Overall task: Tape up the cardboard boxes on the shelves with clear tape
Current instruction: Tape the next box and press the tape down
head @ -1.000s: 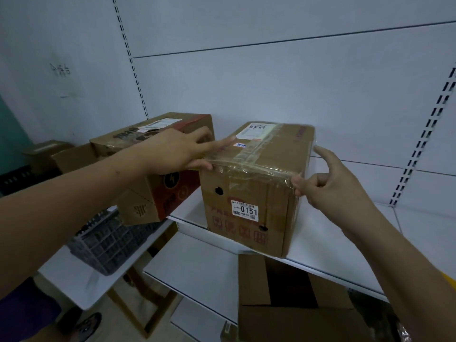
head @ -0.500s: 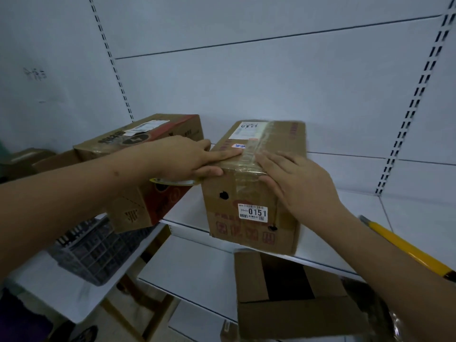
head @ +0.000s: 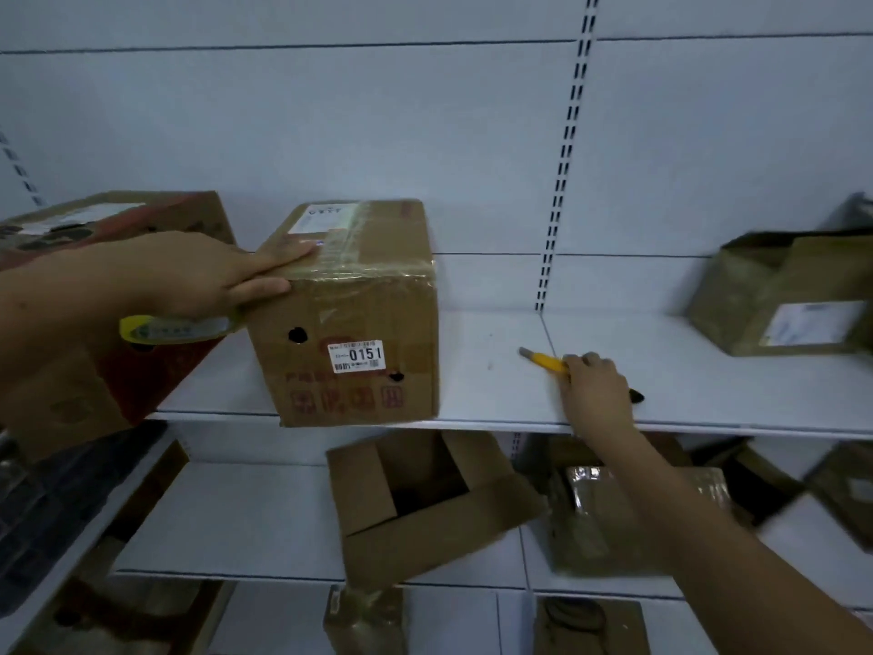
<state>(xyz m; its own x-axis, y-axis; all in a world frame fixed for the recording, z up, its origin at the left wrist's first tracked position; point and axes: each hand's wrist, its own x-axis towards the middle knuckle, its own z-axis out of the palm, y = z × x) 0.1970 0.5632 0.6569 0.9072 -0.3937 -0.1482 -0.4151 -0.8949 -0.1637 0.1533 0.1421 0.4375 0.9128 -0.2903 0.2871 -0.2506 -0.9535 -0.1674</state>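
Pressing flat along the near top edge of the taped cardboard box (head: 349,314), your left hand (head: 198,276) has its fingers (head: 278,255) stretched out over the clear tape (head: 363,267) that bands the lid, thumb against the front face. A roll of tape (head: 177,327) with a yellow core hangs beneath that hand, apparently looped on it; its green print is too blurred to read. At 3 o'clock from the box, your right hand (head: 595,390) is curled around a yellow utility knife (head: 548,360) lying on the white shelf (head: 496,371), grey tip pointing to 10 o'clock, black end showing past the hand at 4 o'clock.

The box's front carries a white sticker reading "0151" above a barcode, red printed characters below it, and two dark round holes. A white shipping label sits on its lid, text illegible. At 9 o'clock stands a red-and-brown box (head: 108,229), just beside the taped one. At 3 o'clock, far along the shelf, an open-flapped box (head: 793,295) bears another white label. At 6 o'clock, on the lower shelf, lies an open empty carton (head: 425,503).
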